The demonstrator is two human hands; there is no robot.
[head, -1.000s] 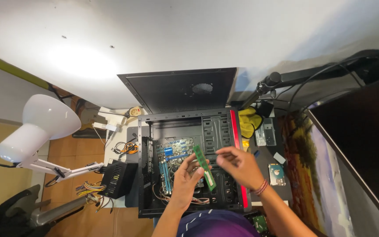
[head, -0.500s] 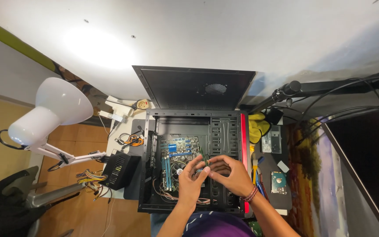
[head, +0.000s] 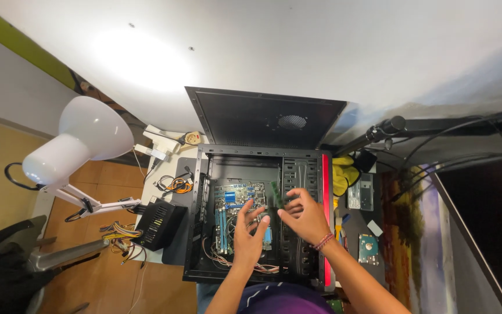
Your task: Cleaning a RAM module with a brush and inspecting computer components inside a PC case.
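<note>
A second ago I had the green memory stick (head: 276, 195) lifted clear above the open computer case (head: 261, 216), pinched in my right hand (head: 304, 218) with the strip plain to see. Now both my hands have come down together over the motherboard (head: 236, 203), and the stick sits low, just above the board's right edge, mostly hidden by my fingers. I read that as the stick having gone from being carried to being brought close to the board, though I cannot tell whether it touches anything there.

My right hand is partly closed: its fingertips curl around the lower end of the stick and grip it, the wrist with its red bracelet (head: 323, 241) angled back toward me. My left hand (head: 249, 232) is open, fingers spread wide and slightly bent, hovering over the blue slots and the cable bundle; it holds nothing, and its fingertips reach toward the stick without clearly touching it.

The case lies flat on the desk (head: 172, 160) with its side off, and the black side panel (head: 262, 119) is propped behind it. To the left stand a white desk lamp (head: 79, 142) and a black power supply (head: 158, 222) with loose wires. To the right lie a yellow cloth (head: 343, 174) and a bare hard drive (head: 368, 249).
</note>
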